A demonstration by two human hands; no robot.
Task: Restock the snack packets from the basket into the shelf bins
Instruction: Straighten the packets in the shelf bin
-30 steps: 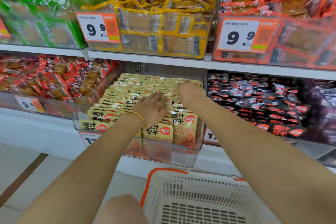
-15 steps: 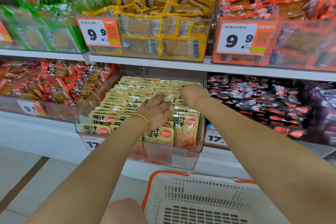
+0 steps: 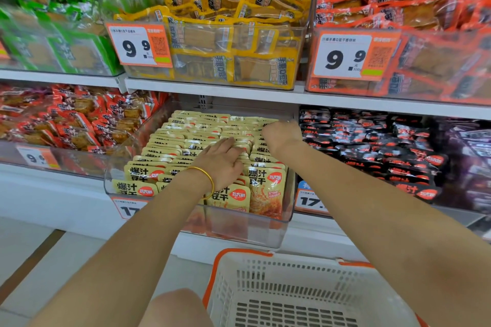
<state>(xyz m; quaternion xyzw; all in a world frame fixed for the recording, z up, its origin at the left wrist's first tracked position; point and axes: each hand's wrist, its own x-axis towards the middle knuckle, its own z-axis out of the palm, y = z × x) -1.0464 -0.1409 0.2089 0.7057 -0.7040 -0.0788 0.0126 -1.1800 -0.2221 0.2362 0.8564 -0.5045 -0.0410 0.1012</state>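
A clear shelf bin [image 3: 240,232] on the lower shelf holds tight rows of beige snack packets [image 3: 170,141] standing on edge. My left hand [image 3: 221,160], with a gold bangle at the wrist, lies flat on the middle rows with its fingers spread. My right hand [image 3: 281,135] rests on the right-hand row further back. Its fingers bend down among the packets and are hidden. The white basket [image 3: 268,277] with an orange rim stands on the floor below the bin, and the part in view holds no packets.
Neighbouring bins hold red packets [image 3: 77,125] on the left and black packets [image 3: 372,146] on the right. Above are bins of green packets [image 3: 53,42], yellow packets [image 3: 228,42] and orange packets [image 3: 430,34]. My knee [image 3: 175,308] shows by the basket.
Both hands stay on the beige packets in almost the same spots. The view has shifted slightly, so the shelf sits a little lower in frame.
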